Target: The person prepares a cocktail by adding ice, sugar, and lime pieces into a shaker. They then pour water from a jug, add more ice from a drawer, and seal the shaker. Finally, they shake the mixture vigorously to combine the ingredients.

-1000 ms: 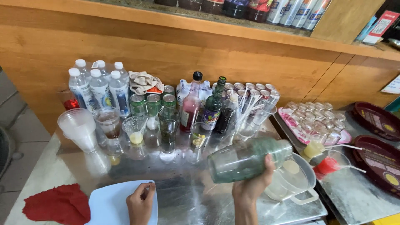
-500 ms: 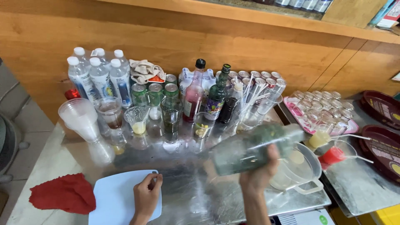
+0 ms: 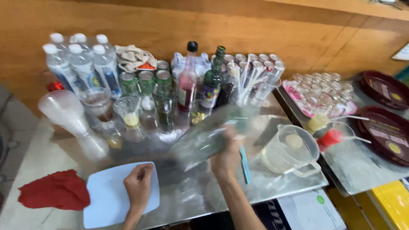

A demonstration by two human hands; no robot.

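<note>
Gripping a blurred green bottle (image 3: 208,138), the right hand (image 3: 226,155) is closed; the fisted left hand (image 3: 137,185) rests on a pale blue board (image 3: 102,200).

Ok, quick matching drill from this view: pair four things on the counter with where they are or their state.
Things:
1. pale blue plastic cutting board
2. red crumpled cloth
3. clear plastic measuring jug
4. blurred green glass bottle

Places or states:
A. tilted, gripped by the right hand
B. under the left hand
C. near left corner of the counter
D. right of the right hand, handle toward the camera

Pairs: 1-B, 2-C, 3-D, 4-A
</note>
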